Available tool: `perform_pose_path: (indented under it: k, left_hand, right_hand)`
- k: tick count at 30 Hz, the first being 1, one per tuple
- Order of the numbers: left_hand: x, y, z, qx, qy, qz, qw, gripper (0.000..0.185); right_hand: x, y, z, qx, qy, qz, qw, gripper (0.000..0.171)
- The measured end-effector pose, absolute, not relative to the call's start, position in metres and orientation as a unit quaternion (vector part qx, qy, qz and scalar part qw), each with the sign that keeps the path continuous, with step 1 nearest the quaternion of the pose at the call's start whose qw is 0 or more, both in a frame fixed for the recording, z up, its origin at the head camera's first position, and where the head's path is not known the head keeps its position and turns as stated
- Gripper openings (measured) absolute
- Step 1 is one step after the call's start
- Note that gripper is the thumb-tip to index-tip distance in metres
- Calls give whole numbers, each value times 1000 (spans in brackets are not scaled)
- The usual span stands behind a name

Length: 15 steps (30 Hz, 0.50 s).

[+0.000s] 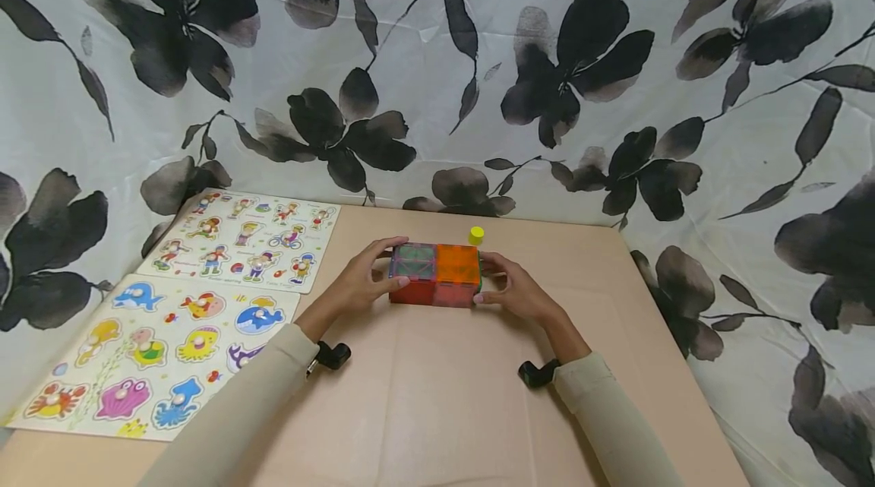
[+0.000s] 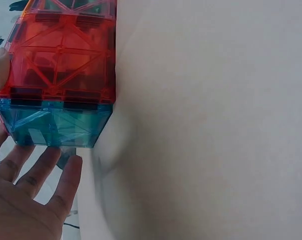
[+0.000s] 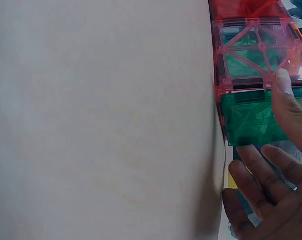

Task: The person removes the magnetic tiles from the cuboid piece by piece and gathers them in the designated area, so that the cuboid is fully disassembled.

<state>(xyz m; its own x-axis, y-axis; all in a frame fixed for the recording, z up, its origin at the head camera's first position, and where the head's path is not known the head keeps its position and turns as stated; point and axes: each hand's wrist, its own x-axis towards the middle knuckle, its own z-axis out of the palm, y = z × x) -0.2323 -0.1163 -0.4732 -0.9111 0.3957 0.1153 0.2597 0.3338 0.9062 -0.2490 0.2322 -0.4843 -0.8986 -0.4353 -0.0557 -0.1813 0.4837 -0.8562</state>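
Observation:
A box of see-through magnetic tiles [image 1: 435, 274] sits on the table, with purple and orange squares on top and red and pink ones in front. At its left end my left hand [image 1: 358, 278] holds it, thumb at the front and fingers toward the back. The left wrist view shows the teal end tile [image 2: 55, 125] beside the spread fingers. My right hand [image 1: 516, 289] holds the opposite end. In the right wrist view, its thumb lies over the pink tile [image 3: 258, 52] and the green end tile [image 3: 248, 117], with the fingers beyond.
Behind the box stands a small yellow cylinder [image 1: 476, 235]. Two sticker-like picture sheets lie at the left, one with children [image 1: 232, 240], one with sea animals [image 1: 160, 350]. A flowered cloth [image 1: 437, 92] hangs along the table's [image 1: 444, 411] back edge.

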Motion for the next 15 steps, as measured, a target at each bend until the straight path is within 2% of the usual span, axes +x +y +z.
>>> perform_pose_path:
  k: [8, 15]
  left_hand:
    - [-232, -116, -473, 205, 815, 538, 59, 76]
    - [-232, -116, -472, 204, 817, 536, 61, 76]
  right_hand:
    - [-249, 232, -487, -188, 858, -462, 125, 84]
    - [-248, 232, -489, -174, 874, -444, 91, 88]
